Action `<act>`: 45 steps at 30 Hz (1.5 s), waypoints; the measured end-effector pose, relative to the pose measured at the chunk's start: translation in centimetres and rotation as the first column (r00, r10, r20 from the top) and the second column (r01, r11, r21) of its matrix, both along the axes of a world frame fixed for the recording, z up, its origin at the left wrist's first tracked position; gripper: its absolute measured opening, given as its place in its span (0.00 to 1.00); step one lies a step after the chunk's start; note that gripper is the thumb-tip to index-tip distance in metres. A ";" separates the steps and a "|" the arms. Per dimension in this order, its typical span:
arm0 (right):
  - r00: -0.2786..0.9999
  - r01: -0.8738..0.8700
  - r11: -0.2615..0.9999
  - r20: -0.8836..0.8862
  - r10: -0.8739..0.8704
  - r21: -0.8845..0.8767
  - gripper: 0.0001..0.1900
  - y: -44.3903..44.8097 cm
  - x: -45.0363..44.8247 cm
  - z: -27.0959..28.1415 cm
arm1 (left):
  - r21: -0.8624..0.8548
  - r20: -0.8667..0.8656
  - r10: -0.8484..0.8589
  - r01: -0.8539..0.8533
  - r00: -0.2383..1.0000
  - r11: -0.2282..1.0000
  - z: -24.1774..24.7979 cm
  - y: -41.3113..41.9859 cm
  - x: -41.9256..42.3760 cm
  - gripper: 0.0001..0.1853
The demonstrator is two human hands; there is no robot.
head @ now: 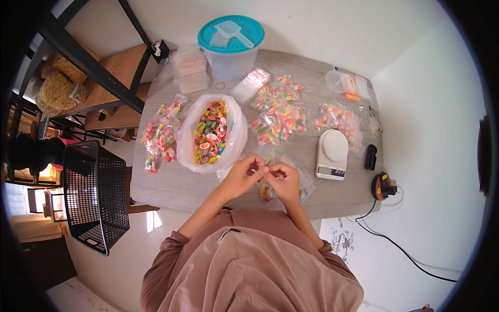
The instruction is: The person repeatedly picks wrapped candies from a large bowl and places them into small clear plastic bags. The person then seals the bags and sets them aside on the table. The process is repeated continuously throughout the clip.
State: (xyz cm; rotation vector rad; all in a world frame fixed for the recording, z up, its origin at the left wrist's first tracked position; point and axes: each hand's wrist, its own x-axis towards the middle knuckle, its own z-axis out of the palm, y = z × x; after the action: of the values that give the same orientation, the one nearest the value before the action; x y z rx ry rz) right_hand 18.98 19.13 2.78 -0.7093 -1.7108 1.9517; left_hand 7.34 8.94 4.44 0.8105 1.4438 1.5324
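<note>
My left hand (243, 175) and my right hand (284, 181) meet fingertip to fingertip just above the table's near side. Their thumbs and index fingers pinch what looks like the edge of a small clear plastic bag (269, 159), mostly hidden by the fingers. Under and beside my right hand lie more clear bags with candies (266, 193). Left of my hands stands a white plastic sack (238, 132), its mouth spread wide around many wrapped candies (210, 136). To the right sits a white kitchen scale (332, 156) with a round platform and nothing on it.
Filled candy bags lie in piles at the left (160, 134), centre (282, 113) and right (337, 119). Behind are flat bags (191, 72) and a tub with a teal lid (204, 37) bearing a scoop (230, 30). A power strip (381, 186) edges the table; a black basket (97, 195) stands left.
</note>
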 end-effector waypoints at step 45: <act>0.848 -0.487 0.635 0.151 0.508 0.599 0.06 4.4 -9.0 3.2 | 0.091 -0.716 0.181 -0.168 0.674 0.982 -2.1 -0.7 -6.0 0.17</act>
State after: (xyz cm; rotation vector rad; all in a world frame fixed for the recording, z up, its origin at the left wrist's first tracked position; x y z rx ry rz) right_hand 9.98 23.51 5.97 0.0670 -2.5351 1.4842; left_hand 1.30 8.22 2.31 1.4341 2.1320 1.4159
